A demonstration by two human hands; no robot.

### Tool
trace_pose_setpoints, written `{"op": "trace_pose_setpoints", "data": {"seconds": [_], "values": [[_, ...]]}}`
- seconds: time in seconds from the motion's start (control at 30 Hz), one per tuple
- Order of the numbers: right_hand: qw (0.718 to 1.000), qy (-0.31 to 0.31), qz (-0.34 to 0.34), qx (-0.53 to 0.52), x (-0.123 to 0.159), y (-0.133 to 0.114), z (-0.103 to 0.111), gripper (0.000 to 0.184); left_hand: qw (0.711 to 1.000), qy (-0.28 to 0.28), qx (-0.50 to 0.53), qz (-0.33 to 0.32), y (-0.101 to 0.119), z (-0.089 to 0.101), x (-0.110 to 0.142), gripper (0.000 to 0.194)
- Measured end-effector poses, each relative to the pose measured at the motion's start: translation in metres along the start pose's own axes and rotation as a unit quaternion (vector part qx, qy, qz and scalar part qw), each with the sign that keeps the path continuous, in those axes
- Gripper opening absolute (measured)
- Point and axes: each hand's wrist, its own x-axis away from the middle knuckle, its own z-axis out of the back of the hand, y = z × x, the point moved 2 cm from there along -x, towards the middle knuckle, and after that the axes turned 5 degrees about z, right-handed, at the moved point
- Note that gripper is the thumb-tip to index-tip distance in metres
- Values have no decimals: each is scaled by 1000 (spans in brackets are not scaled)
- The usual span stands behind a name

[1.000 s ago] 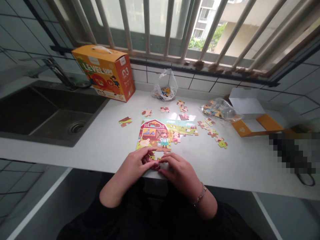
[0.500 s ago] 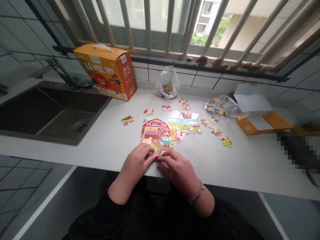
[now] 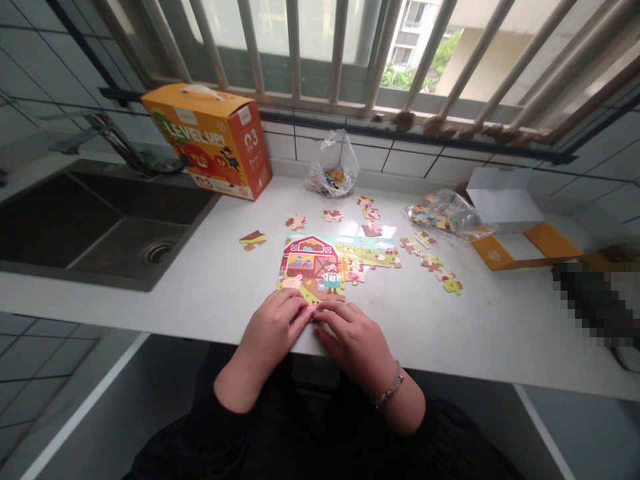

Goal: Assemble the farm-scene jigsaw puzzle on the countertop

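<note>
Head view: Seen from above, a person's left hand (image 3: 275, 327) and right hand (image 3: 356, 337) meet at the near edge of a farm-scene jigsaw (image 3: 313, 267), which lies flat on a pale worktop (image 3: 210, 293), its red barn just beyond the fingers. Both hands are curled inward, fingertips close together over the puzzle's lower edge; they hide the contact, so whether either grip is pinching a piece or only pressing cannot be told. The pieces look like thick printed card: likely light and fairly stiff, with knobs that could bend or fray if forced. A single piece would be best taken by opposite edges, while the joined section, liable to part at its seams, calls for flat support or a gentle slide. A brown-and-green piece (image 3: 253, 241) lies apart at left; a clear bag (image 3: 333, 170) of pieces, likely soft and slippery, stands behind.
</note>
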Motion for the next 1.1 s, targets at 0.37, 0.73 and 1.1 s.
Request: {"op": "trace_pose_setpoints", "data": {"seconds": [0.37,0.73,1.1], "values": [[997,-30,28,72,-2,-5,0,21,1000,-20,17,-16,0,7,4,10],[996,-7,47,76,-1,-5,0,30,998,-15,4,-68,-3,12,7,14],[997,-13,31,65,-3,-6,1,33,997,-10,5,-76,-2,13,7,13]]}}
